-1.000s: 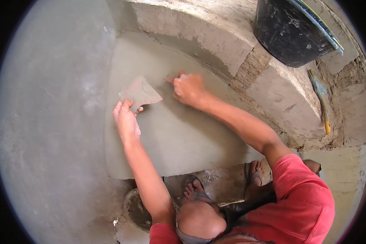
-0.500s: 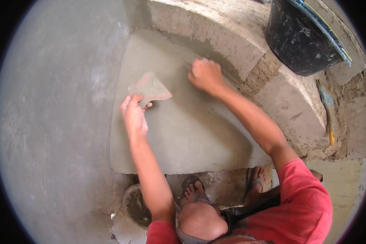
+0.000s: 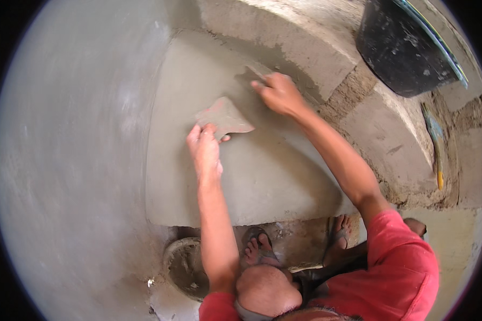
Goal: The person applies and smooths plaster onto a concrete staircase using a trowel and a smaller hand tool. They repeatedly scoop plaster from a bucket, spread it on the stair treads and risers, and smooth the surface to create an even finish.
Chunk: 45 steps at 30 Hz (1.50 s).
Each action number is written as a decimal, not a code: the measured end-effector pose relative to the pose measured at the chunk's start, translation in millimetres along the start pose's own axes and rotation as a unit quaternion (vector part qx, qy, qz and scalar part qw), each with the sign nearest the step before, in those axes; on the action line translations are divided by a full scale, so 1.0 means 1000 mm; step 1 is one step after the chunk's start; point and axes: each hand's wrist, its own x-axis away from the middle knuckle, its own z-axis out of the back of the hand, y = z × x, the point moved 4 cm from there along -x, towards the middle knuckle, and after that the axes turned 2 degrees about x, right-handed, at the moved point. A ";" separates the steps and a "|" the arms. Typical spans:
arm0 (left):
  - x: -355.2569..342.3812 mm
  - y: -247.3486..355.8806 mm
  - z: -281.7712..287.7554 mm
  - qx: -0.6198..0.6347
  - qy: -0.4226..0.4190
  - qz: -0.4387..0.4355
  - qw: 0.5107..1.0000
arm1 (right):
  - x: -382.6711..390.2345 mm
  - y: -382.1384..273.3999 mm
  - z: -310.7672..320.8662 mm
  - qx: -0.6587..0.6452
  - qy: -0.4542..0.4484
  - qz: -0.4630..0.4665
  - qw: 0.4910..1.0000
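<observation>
My left hand [image 3: 205,147] pinches the lower edge of a flat, thin plate [image 3: 226,116] with pinkish edges and a notched side, smeared with grey mortar. The plate is held above a wedge-shaped surface of smooth, wet-looking grey mortar [image 3: 251,187]. Farther right, my right hand [image 3: 281,93] is closed round a thin, flat-bladed tool [image 3: 258,70], low over the mortar near the curved border. Blur and the fingers hide most of this tool, so its exact kind cannot be made out.
A smooth grey wall [image 3: 75,134] rises on the left. Along the right runs a rough curved step [image 3: 383,128], bearing a black bucket [image 3: 407,48] and a brush [image 3: 435,142] with a yellow handle tip. A round mortar container [image 3: 174,267] stands beside my foot [image 3: 258,249].
My left hand has moved to the right with the plate, nearer my right hand. My right hand has shifted slightly right and turned, and part of its tool now shows.
</observation>
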 end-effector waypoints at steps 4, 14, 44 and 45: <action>0.000 -0.012 -0.013 0.037 -0.031 0.084 0.995 | 0.054 0.023 0.012 -0.181 -0.022 0.051 0.982; -0.011 -0.006 -0.033 0.098 -0.100 0.107 0.984 | 0.110 0.045 0.019 0.020 0.077 0.328 0.941; 0.025 0.004 -0.023 -0.181 -0.017 -0.171 0.968 | 0.083 0.037 -0.006 0.346 0.076 0.088 0.931; 0.025 0.005 -0.020 -0.172 -0.002 -0.164 0.971 | 0.075 0.040 -0.015 0.370 0.067 0.094 0.922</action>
